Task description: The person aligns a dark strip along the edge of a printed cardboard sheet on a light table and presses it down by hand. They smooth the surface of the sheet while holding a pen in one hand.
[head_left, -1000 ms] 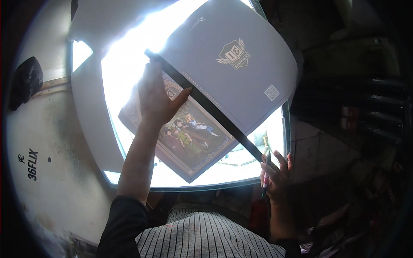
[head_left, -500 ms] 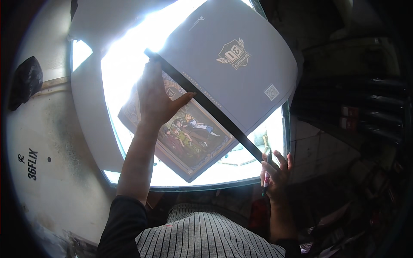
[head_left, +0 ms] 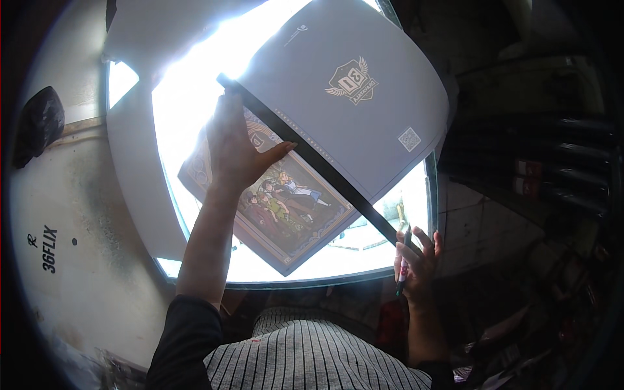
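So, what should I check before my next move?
1. Bar across sheet: ok, the black bar lies diagonally over the printed sheet.
2. Left hand on bar: ok, thumb against it; glare obscures the other fingertips.
3. Pen-like tool in right hand: ok, held near the bar's lower end.
4. Sheet wholly on the light table: not ok, its right side overhangs the edge.
5. Bar exactly aligned with the sheet's midline: cannot tell.
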Available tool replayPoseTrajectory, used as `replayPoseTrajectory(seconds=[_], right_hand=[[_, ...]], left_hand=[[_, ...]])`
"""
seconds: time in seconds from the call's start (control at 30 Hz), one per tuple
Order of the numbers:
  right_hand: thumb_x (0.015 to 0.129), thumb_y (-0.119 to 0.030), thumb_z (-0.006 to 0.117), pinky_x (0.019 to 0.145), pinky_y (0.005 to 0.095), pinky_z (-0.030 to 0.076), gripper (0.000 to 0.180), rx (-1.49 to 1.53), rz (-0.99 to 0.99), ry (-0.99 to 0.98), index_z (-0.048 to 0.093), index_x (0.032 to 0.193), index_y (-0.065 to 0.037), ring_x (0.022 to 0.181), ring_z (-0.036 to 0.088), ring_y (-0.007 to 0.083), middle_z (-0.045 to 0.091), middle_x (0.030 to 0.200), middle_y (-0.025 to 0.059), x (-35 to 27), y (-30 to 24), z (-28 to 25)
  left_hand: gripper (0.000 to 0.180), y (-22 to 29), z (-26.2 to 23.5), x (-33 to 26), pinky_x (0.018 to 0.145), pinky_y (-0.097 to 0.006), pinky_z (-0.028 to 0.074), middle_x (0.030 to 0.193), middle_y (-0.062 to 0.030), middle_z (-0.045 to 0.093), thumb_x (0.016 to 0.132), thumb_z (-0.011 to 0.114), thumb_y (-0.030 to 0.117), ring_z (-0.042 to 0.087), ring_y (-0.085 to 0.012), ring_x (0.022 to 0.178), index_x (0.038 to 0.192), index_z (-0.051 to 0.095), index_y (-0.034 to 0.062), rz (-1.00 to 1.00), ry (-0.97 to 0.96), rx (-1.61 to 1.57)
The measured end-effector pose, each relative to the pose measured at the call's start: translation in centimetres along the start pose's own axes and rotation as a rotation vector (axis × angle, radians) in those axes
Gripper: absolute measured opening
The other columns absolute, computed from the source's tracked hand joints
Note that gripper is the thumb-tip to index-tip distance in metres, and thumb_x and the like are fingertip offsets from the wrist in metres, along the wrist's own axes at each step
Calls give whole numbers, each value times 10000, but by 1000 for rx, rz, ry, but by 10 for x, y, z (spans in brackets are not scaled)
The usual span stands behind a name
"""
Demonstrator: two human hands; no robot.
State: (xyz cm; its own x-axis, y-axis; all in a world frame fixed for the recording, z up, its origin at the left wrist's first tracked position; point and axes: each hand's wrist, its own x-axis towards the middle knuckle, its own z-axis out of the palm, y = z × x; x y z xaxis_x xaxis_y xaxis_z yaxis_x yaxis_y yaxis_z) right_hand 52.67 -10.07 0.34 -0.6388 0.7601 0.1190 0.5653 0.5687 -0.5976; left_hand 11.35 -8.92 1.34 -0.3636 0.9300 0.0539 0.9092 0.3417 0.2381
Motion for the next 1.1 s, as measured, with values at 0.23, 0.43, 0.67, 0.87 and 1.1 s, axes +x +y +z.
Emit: replayPoseTrajectory(seconds=[0.23,0.43,0.67,0.87,1.1], right_hand=[[859,-61,690,1196,541,165,351,13,-12,-2,634,1171,-211,1345,523,240,736,1184,2,2,-1,-2],[856,-66,692,1198,536,161,344,2,-34,7,638,1164,-209,1339,529,242,737,1184,0,2,1,-1],[833,-51,714,1199,526,160,383,0,-23,2,627,1172,-208,1335,532,241,735,1188,0,3,-1,-1],[826,-44,724,1195,526,177,398,-12,-16,20,623,1173,-211,1343,525,228,735,1187,-12,2,-1,1],[825,-45,725,1194,532,180,405,-24,-21,14,615,1176,-213,1349,518,225,729,1199,-20,1,1,-1]], left_hand=[[1248,2,-2,2,1190,-601,181,1565,-293,271,706,661,822,227,-441,1481,1523,252,-29,-27,-36,-21],[1245,-1,2,2,1185,-625,171,1567,-289,269,708,646,832,215,-441,1488,1525,252,-21,9,20,-32],[1252,-2,2,1,1190,-623,164,1572,-283,263,706,639,837,211,-437,1490,1529,242,-19,-1,1,-28],[1245,0,-1,1,1196,-603,170,1574,-280,260,711,650,825,209,-433,1491,1527,244,-23,-32,-40,1],[1241,2,0,3,1193,-608,173,1572,-281,265,713,647,826,217,-433,1488,1529,242,-17,-1,-12,-33]])
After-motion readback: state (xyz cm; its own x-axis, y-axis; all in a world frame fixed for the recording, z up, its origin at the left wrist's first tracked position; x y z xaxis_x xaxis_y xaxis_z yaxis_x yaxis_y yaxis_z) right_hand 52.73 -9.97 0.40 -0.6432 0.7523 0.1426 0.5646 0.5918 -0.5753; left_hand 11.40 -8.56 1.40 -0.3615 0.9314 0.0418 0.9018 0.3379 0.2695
